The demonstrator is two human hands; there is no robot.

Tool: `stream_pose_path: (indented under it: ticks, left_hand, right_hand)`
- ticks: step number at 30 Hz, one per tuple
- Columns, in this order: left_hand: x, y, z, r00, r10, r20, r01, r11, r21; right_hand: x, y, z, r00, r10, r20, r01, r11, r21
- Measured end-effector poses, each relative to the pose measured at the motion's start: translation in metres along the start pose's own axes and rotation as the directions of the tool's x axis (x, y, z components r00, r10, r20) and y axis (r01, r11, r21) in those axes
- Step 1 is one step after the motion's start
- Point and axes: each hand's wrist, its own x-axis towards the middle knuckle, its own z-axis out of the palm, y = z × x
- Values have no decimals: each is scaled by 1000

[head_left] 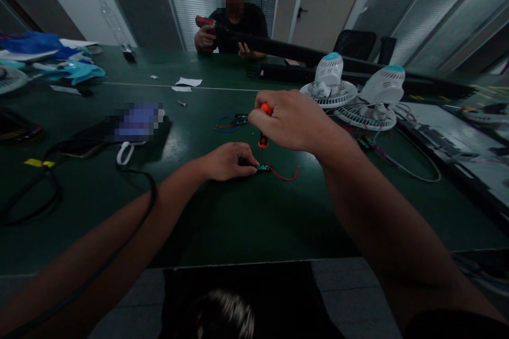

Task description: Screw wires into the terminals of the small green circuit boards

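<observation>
- The right hand [286,119] is clenched in a fist around a screwdriver with an orange-and-black handle [263,141], held upright with its thin shaft pointing down.
- Directly below is a small, narrow green circuit board [264,168], lying on the dark green worktop [246,228] in front of the person, between the two forearms.
- The left hand [230,161] rests beside it, thumb and forefinger pinching the board's left end; a thin red wire [287,178] curls away from the right end.
- The step in hand looks like working a screw or small adjuster on the board; the tip is too fine to tell whether it is seated or just above.
- As a judgement, the next move calls for a plumb shaft, light downward pressure and a small wrist turn, with the left fingertips bracing the board and staying clear of the tip.
- Beyond the right hand's knuckles lies a small dark module with blue and red wires [240,119], apart from the board.
- Farther right stand two white fan heads with pale blue caps [329,82], grilles down, well clear of the work.
- Across the worktop, another person in a black top [254,24] holds a red-and-black tool [204,21].
</observation>
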Motion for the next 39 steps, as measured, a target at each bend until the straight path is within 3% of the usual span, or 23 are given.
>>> stream_pose_path:
  ticks: [17, 39]
  left_hand:
    - [0, -1, 1, 1000, -19, 0, 19, 1000, -6]
    - [0, 1, 0, 1000, -10, 10, 10, 1000, -14]
  right_hand:
    - [3, 1, 2, 998, 53, -23, -55, 995, -82]
    - [2, 1, 1, 999, 28, -20, -30, 996, -79]
